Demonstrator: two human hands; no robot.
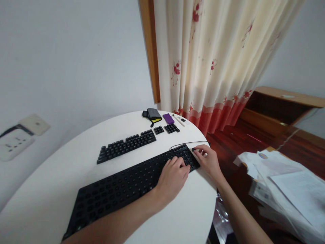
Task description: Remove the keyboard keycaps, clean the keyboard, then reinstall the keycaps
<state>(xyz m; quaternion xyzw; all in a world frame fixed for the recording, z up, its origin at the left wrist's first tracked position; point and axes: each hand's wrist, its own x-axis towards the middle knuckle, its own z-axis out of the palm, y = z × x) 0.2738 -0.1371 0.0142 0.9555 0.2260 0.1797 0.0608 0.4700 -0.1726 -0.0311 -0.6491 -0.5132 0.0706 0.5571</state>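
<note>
Here, black keyboard frame (122, 189), keycaps seemingly off, both hands at R end.

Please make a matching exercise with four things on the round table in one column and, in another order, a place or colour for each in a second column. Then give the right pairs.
Things
1. keyboard frame
2. rows of loose keycaps
3. purple block
4. grey pouch

Descriptions
A. yellow showing at its open side
B. under both hands, the left hand and the right hand, at its right end
C. between the pouch and a thin white stick
D. laid out beyond the frame, toward the wall

Pairs: 1-B, 2-D, 3-C, 4-A
</note>
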